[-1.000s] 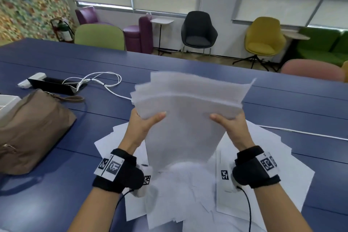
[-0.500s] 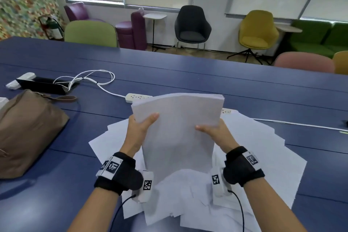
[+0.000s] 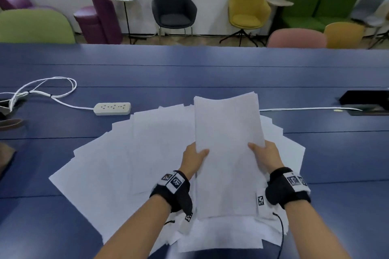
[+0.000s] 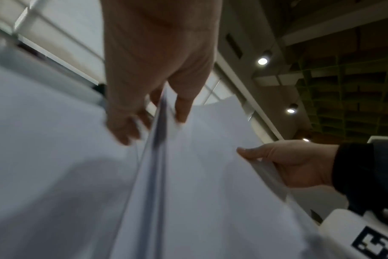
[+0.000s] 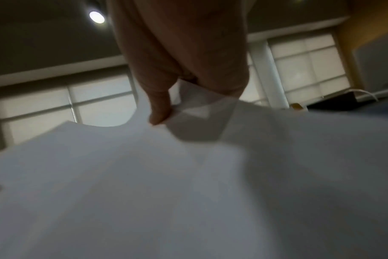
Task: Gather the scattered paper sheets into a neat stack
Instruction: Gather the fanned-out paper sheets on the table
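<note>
A squared-up bundle of white paper sheets (image 3: pixel 228 153) is held low over the table, its long side running away from me. My left hand (image 3: pixel 194 156) grips its left edge, thumb on top and fingers underneath, and my right hand (image 3: pixel 264 153) grips the right edge the same way. The left wrist view shows the bundle's edge (image 4: pixel 157 140) pinched between thumb and fingers; the right wrist view shows the right thumb (image 5: pixel 159 108) pressing on the sheets (image 5: pixel 144 175). Beneath lies a wide fan of several scattered white sheets (image 3: pixel 126 153) on the blue table (image 3: pixel 210 73).
A white power strip (image 3: pixel 112 108) with its looped cable (image 3: pixel 50 88) lies at the left behind the papers. A thin white cable (image 3: pixel 305 108) runs right to a dark device (image 3: pixel 366 101). Chairs stand beyond the table's far edge.
The bundle came down from an upright, raised hold to lie nearly flat just above the scattered sheets, and its edges now look even. Both hands kept their grip. The head view tilted down.
</note>
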Demonstrator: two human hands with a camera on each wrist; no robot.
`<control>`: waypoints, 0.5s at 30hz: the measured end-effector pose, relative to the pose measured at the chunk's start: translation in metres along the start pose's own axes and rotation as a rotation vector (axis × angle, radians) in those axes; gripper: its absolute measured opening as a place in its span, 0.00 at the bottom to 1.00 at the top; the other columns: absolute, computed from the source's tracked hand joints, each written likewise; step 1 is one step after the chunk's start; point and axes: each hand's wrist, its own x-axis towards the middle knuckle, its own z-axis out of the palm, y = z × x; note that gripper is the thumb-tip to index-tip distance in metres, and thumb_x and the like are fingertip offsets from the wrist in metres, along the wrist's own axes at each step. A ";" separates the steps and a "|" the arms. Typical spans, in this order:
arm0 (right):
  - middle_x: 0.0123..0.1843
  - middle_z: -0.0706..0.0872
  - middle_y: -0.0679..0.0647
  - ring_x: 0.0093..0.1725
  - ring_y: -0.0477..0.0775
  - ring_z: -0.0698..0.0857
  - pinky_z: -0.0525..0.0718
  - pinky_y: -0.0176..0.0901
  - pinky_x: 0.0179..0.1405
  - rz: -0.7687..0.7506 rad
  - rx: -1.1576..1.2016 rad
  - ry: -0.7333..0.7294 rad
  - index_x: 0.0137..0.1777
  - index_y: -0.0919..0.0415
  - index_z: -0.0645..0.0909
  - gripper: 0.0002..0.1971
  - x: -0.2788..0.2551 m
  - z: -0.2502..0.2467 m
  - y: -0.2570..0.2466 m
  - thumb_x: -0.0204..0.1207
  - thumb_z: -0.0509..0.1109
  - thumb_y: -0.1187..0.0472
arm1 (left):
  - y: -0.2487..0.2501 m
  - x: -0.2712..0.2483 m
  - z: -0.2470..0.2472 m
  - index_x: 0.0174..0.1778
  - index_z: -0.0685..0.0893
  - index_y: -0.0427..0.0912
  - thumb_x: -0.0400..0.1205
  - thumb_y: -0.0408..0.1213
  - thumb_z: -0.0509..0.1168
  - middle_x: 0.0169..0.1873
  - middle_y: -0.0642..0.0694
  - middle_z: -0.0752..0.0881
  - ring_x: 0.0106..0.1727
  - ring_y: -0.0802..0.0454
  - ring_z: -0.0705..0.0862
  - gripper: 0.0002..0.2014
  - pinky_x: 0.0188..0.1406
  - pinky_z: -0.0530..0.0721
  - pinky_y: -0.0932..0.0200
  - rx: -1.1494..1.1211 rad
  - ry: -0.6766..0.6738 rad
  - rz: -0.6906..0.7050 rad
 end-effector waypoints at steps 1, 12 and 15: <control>0.45 0.85 0.62 0.47 0.62 0.83 0.80 0.51 0.49 0.033 -0.042 0.034 0.52 0.69 0.84 0.12 0.006 -0.005 0.011 0.74 0.70 0.60 | -0.006 0.006 0.013 0.54 0.82 0.36 0.79 0.34 0.65 0.52 0.41 0.84 0.54 0.46 0.82 0.09 0.49 0.76 0.60 0.073 -0.014 -0.052; 0.76 0.68 0.65 0.73 0.65 0.71 0.71 0.49 0.68 0.195 -0.142 0.001 0.78 0.59 0.63 0.36 0.033 -0.002 0.073 0.72 0.74 0.60 | -0.032 0.035 0.049 0.76 0.61 0.34 0.80 0.32 0.66 0.65 0.40 0.75 0.63 0.47 0.76 0.30 0.53 0.72 0.67 0.088 -0.068 -0.296; 0.73 0.74 0.62 0.71 0.62 0.74 0.72 0.46 0.66 0.150 -0.015 -0.080 0.80 0.59 0.56 0.40 0.033 0.009 0.070 0.72 0.74 0.66 | -0.036 0.038 0.043 0.69 0.71 0.36 0.77 0.30 0.69 0.61 0.44 0.80 0.57 0.51 0.79 0.24 0.52 0.75 0.65 0.028 -0.073 -0.255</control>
